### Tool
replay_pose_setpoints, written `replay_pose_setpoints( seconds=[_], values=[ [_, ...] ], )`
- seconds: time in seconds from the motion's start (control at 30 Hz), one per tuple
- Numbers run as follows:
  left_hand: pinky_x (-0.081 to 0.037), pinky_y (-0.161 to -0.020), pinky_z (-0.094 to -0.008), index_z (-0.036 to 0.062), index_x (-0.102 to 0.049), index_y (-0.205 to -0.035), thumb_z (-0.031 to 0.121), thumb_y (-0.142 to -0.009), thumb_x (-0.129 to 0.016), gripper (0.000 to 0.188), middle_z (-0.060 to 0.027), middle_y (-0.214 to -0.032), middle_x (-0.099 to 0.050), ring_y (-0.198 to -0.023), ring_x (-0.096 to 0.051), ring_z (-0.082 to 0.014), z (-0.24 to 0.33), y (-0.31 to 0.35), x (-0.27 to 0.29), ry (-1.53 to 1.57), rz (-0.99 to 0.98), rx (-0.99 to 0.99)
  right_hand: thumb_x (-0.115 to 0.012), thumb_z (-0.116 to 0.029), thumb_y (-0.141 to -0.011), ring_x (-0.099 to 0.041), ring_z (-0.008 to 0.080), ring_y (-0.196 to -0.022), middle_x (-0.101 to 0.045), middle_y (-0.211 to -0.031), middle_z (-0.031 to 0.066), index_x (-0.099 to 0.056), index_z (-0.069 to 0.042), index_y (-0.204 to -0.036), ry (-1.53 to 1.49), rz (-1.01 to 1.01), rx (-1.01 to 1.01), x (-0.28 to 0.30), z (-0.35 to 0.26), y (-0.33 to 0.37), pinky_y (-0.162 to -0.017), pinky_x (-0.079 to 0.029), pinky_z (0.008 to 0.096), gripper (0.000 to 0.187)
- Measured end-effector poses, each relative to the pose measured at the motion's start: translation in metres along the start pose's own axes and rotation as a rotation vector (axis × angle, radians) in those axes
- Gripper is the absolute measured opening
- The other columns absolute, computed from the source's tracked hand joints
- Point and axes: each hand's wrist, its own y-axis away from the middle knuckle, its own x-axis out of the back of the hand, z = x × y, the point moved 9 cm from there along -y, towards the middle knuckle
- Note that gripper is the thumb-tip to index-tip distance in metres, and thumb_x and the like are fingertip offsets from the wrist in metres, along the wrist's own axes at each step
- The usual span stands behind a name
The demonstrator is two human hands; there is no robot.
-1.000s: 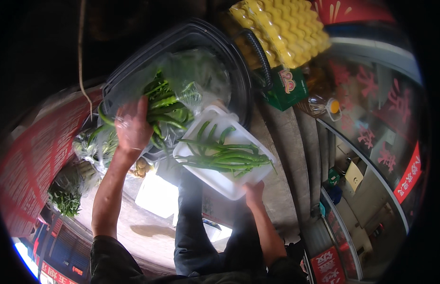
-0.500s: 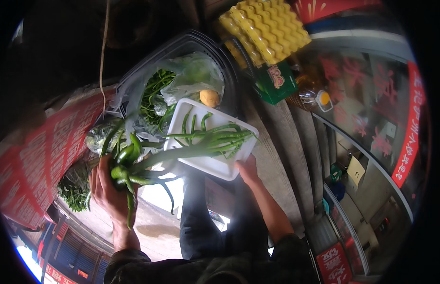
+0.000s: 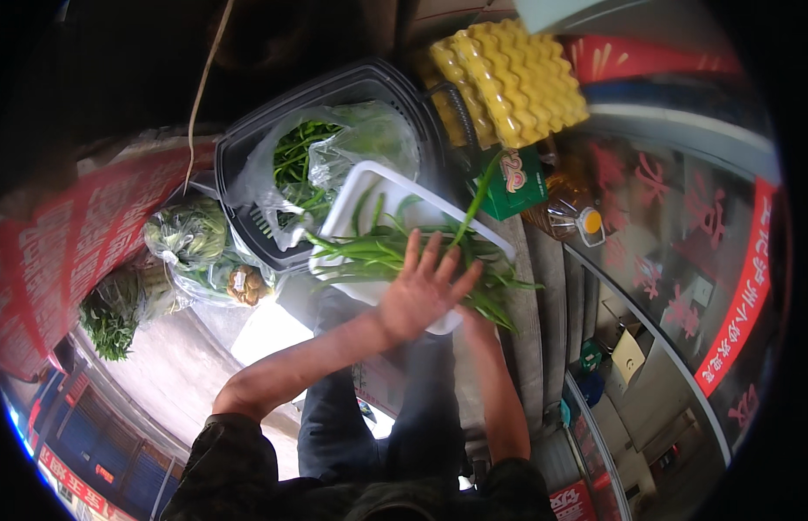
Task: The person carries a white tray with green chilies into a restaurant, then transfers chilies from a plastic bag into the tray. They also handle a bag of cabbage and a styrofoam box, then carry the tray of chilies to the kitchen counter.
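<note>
My left hand (image 3: 424, 291) lies over a heap of long green peppers (image 3: 378, 252), its fingers spread and palm down. The peppers rest across a shallow white tray (image 3: 366, 176). Some stick out past the right rim, and one pepper (image 3: 484, 198) points up toward the far right. At the near right corner, my right hand (image 3: 475, 323) supports the tray; its fingers are mostly hidden behind the left hand and the peppers. Just beyond the tray, a black basket (image 3: 233, 163) holds a clear plastic bag (image 3: 382, 130) with more green peppers (image 3: 291, 158).
Bagged leafy greens (image 3: 191, 230) and dark greens (image 3: 108, 321) stand left of the basket. Yellow egg trays (image 3: 521, 82), a green box (image 3: 517, 198) and an oil jug (image 3: 570, 208) are at the far right. Concrete steps (image 3: 532, 304) and a glass front (image 3: 690, 200) lie beyond my right arm.
My left hand has swung right, from beside the tray to over it, and has let go of the bunch of peppers. The heap on the tray is bigger, and the round yellowish vegetable is hidden.
</note>
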Motion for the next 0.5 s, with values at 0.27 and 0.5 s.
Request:
replay_pose_setpoints(
  seconds=[0.27, 0.5],
  values=[
    [-0.05, -0.086, -0.0463, 0.0062, -0.054, -0.116, 0.001, -0.075, -0.057, 0.041, -0.0145, -0.109, -0.058, -0.101, -0.057, -0.0346, -0.002, 0.062, 0.04, 0.343, 0.233, -0.158, -0.07, -0.024, -0.08, -0.05, 0.025, -0.114, -0.052, -0.126, 0.0122, -0.051, -0.004, -0.126, 0.302, 0.137, -0.064, 0.083, 0.056, 0.051, -0.097, -0.04, 0.041, 0.054],
    [-0.053, -0.069, -0.039, 0.0011, -0.062, -0.09, -0.004, -0.076, -0.048, 0.02, -0.0158, -0.088, -0.062, -0.076, -0.063, -0.0329, -0.259, 0.098, -0.081, 0.205, 0.127, 0.563, -0.071, -0.03, -0.079, -0.05, 0.0265, -0.11, -0.055, -0.117, 0.0124, -0.056, -0.004, -0.118, 0.437, 0.149, -0.11, 0.11, 0.083, 0.097, -0.095, -0.04, 0.0439, 0.05]
  ],
)
